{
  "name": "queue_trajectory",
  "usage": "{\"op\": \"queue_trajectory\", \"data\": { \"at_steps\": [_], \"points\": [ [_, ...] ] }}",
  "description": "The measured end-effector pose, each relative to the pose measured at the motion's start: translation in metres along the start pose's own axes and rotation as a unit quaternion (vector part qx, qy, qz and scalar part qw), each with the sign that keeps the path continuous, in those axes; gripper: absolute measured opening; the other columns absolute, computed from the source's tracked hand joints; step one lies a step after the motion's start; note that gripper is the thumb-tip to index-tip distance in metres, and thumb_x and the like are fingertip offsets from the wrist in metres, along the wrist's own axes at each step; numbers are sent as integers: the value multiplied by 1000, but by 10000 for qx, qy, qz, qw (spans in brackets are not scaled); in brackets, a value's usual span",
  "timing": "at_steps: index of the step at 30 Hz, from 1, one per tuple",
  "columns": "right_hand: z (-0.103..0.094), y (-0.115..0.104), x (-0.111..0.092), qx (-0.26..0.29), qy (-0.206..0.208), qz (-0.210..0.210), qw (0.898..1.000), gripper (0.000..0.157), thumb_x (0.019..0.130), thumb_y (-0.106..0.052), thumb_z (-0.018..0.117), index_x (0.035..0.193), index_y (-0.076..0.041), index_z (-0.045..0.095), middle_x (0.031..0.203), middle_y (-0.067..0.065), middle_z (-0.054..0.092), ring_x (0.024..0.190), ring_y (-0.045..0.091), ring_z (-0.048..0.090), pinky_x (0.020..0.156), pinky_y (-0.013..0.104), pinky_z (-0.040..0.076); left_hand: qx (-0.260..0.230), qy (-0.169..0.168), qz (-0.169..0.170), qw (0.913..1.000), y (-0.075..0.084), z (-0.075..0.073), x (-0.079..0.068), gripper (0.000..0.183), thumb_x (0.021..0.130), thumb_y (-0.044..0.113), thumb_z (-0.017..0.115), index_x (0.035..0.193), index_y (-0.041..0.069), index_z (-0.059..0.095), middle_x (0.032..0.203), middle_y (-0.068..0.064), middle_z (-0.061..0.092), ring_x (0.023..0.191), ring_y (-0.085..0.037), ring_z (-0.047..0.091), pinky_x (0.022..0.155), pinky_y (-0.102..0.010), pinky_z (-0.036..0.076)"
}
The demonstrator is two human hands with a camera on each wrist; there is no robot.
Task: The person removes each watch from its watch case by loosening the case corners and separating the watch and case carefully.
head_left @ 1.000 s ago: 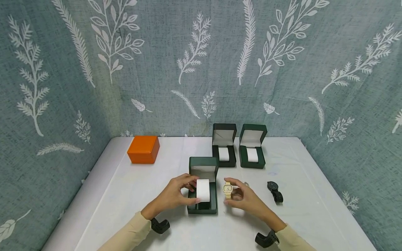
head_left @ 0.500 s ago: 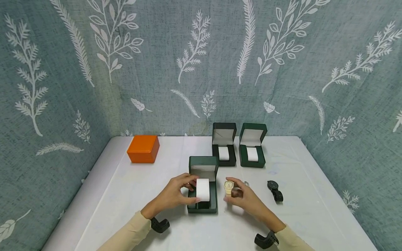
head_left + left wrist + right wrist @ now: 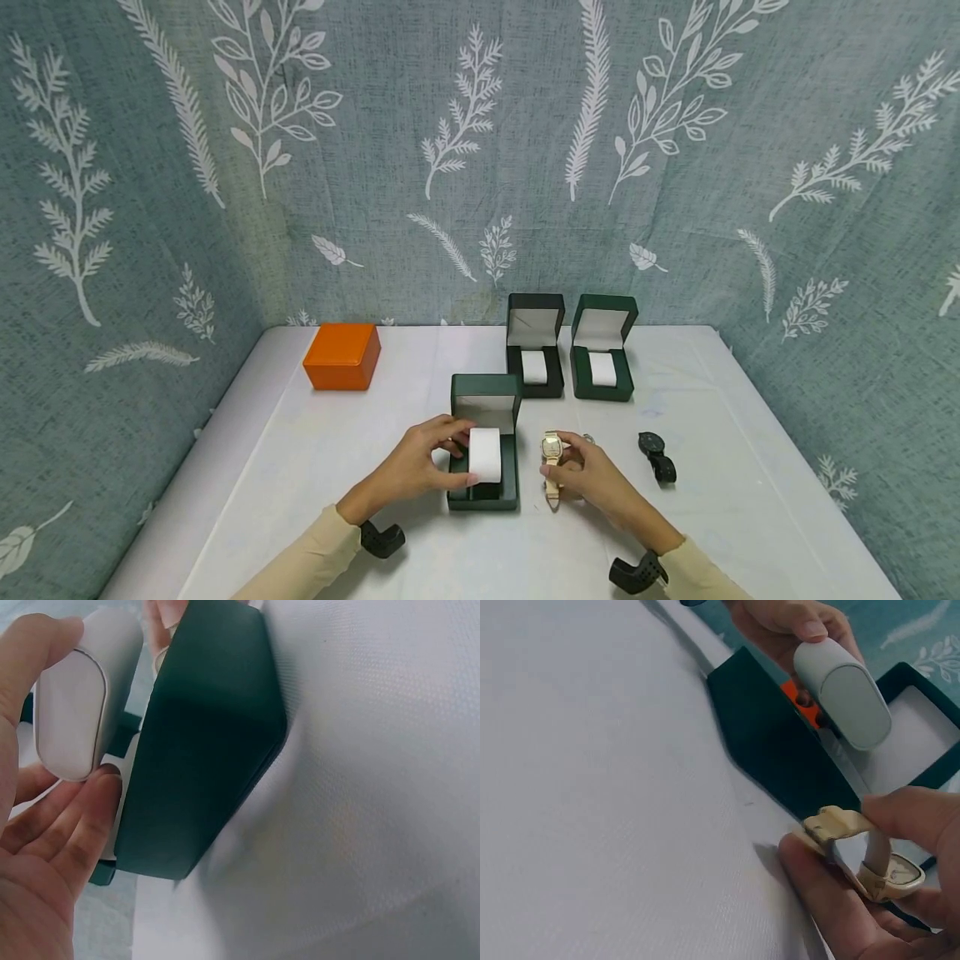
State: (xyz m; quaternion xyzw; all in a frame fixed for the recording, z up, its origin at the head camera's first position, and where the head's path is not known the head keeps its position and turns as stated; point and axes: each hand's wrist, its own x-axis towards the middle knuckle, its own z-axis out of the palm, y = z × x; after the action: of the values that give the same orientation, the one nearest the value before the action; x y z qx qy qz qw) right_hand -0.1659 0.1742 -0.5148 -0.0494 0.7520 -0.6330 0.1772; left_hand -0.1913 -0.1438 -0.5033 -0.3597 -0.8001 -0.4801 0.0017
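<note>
My left hand [image 3: 418, 460] pinches a white watch cushion [image 3: 485, 455] between thumb and fingers, raised over an open dark green watch box [image 3: 509, 487]. In the left wrist view the cushion [image 3: 71, 720] shows its rounded flat end beside the box wall [image 3: 202, 742]. To the right of the box, my right hand [image 3: 592, 477] holds a cream wristwatch [image 3: 552, 448] by its strap. The right wrist view shows that watch [image 3: 874, 862] with its strap looped between thumb and fingers, the dial facing outward.
Two more open watch boxes, one black [image 3: 535, 387] and one green [image 3: 603, 390], stand at the back with white cushions inside. A closed orange box [image 3: 342, 358] is at the back left. A black watch [image 3: 657, 457] lies right of my right hand; another small watch [image 3: 588, 439] is mostly hidden behind it.
The cream watch has turned in my right hand, and its strap end now hangs down below the fingers. That hand has shifted slightly to the right. The left hand and cushion stay put.
</note>
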Motion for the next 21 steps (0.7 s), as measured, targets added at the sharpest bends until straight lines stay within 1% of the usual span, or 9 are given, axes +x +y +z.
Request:
{"op": "queue_trajectory", "data": {
  "at_steps": [4,7,12,15,17,19,21],
  "points": [
    [0,1,0,-78,48,33,10000,76,94,-21,78,155,1,37,117,15,58,90,18,58,70,29,55,11,-28,-75,10000,-1,1,-1,68,80,28,92,137,3,63,114,1,63,94,-18,68,84,-31,58],
    [0,2,1,-36,107,31,9999,76,95,-21,77,155,4,37,117,16,59,92,17,61,71,28,56,13,-57,-165,9998,0,1,-1,69,80,29,92,137,3,63,114,1,63,95,-18,68,84,-31,58],
    [1,3,2,3,370,-40,9993,75,94,-20,78,151,10,39,129,21,61,101,19,67,77,30,59,6,-64,-232,9997,0,1,-1,70,79,29,92,138,3,63,114,2,63,95,-17,68,85,-31,57],
    [3,3,2,7,611,-42,9981,76,91,-20,81,151,6,43,131,21,60,97,20,68,75,33,60,16,-57,-230,9997,0,2,-1,70,80,30,92,138,3,63,114,3,63,94,-16,68,85,-31,57],
    [4,4,2,-92,812,-59,9966,75,89,-21,84,150,1,47,130,20,58,90,19,68,72,33,60,3,-58,-203,9998,-1,2,-1,70,80,30,92,138,3,63,115,3,63,94,-15,68,84,-32,58],
    [5,5,2,-304,1001,-90,9945,72,86,-23,86,148,-4,52,127,18,58,81,17,67,67,33,59,5,-69,-164,9998,-1,3,-1,70,80,30,91,138,3,62,115,2,63,94,-15,68,85,-32,58],
    [5,6,2,-444,1108,-146,9927,69,85,-23,87,144,-6,56,127,17,58,73,18,65,63,33,59,66,-74,-108,9999,-1,3,-2,70,81,30,91,138,3,62,115,2,63,95,-15,68,85,-33,57]
  ]
}}
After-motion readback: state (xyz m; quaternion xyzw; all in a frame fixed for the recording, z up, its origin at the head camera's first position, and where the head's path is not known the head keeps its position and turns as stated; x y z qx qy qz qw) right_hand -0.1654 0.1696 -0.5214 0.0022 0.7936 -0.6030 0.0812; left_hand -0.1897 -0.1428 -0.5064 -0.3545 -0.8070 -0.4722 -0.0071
